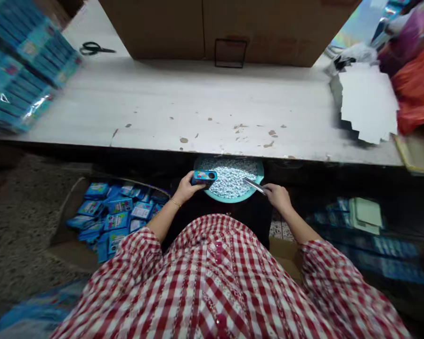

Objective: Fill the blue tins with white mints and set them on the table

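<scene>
A light-blue basin [236, 199] full of small white pellets [229, 176] sits at my lap, partly under the table edge. My left hand [188, 189] is closed around a small blue box [204, 177] with a dark round hole in its face, held over the basin's left side. From the right, my right hand [277, 197] grips the handle of a metal scoop [255, 185], whose far end reaches into the pellets. That end is partly hidden among them.
A carton [65, 207] at left holds several blue packets [118, 220]. On the white table [198, 103] are scissors [93, 48], a wire frame [231, 53], a large cardboard box [233, 28], stacked blue packs [24, 61] and white card [369, 103]. More blue boxes [392, 254] lie lower right.
</scene>
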A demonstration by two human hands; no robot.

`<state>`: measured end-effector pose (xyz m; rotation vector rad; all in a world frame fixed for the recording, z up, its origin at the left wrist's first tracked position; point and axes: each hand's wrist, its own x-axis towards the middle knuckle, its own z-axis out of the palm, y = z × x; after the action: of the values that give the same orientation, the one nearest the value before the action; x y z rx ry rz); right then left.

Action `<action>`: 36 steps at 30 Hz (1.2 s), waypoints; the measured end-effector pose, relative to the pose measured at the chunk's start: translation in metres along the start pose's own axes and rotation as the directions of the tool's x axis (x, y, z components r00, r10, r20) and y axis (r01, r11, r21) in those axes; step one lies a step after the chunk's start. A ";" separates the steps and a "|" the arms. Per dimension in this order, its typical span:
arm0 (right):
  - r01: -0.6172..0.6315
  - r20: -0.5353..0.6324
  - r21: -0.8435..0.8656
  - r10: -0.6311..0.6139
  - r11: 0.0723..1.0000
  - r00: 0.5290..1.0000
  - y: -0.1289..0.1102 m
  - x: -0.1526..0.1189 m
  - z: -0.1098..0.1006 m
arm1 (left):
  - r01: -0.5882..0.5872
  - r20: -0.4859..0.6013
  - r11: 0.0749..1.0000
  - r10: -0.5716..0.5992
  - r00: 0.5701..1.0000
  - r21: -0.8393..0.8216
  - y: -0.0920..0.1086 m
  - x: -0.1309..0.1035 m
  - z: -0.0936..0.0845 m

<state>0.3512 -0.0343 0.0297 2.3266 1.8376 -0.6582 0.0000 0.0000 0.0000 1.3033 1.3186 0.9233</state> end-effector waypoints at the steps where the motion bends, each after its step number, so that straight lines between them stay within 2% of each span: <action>1: -0.011 -0.009 -0.020 0.011 1.000 1.000 -0.007 0.007 0.005 | 0.042 0.022 0.997 -0.041 0.999 -0.059 -0.005 0.007 0.005; 5: 0.012 -0.014 0.011 -0.012 1.000 1.000 -0.040 0.034 0.027 | 0.190 0.102 0.944 -0.168 0.980 -0.270 -0.018 0.028 0.028; 10: 0.107 -0.021 0.179 -0.105 0.978 0.994 -0.068 0.059 0.054 | 0.296 0.171 0.853 -0.245 0.954 -0.430 -0.015 0.035 0.052; 13: 0.166 -0.043 0.287 -0.161 0.943 0.986 -0.066 0.068 0.062 | 0.295 0.177 0.841 -0.240 0.955 -0.454 -0.012 0.032 0.052; 17: 0.250 -0.069 0.413 -0.244 0.876 0.967 -0.053 0.076 0.059 | 0.195 0.135 0.914 -0.157 0.978 -0.356 -0.009 0.029 0.033; 19: 0.278 -0.084 0.472 -0.271 0.837 0.959 -0.047 0.077 0.050 | 0.114 0.098 0.967 -0.093 0.991 -0.227 -0.007 0.029 0.019; 22: 0.315 -0.109 0.612 -0.318 0.725 0.942 -0.043 0.075 0.027 | 0.003 0.067 1.000 -0.001 0.998 -0.028 -0.001 0.033 0.006; 24: 0.339 -0.118 0.677 -0.358 0.653 0.926 -0.044 0.073 0.008 | -0.043 0.067 0.998 0.039 0.997 0.054 0.003 0.037 0.004; 27: 0.378 -0.089 0.667 -0.434 0.642 0.896 -0.051 0.069 -0.022 | -0.082 0.087 0.991 0.072 0.994 0.109 0.010 0.044 0.010; 30: 0.421 0.001 0.515 -0.491 0.747 0.871 -0.065 0.065 -0.050 | -0.132 0.110 0.978 0.115 0.987 0.162 0.014 0.048 0.018; 33: 0.459 0.086 0.174 -0.478 0.871 0.874 -0.084 0.060 -0.076 | -0.193 0.133 0.953 0.165 0.977 0.234 0.018 0.049 0.023; 36: 0.467 0.129 -0.138 -0.452 0.873 0.883 -0.106 0.051 -0.096 | -0.231 0.149 0.936 0.197 0.969 0.265 0.021 0.048 0.028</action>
<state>0.2851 0.0729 0.1149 1.7289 2.3224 -0.6162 0.0363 0.0464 0.0079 1.7250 1.2622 0.8088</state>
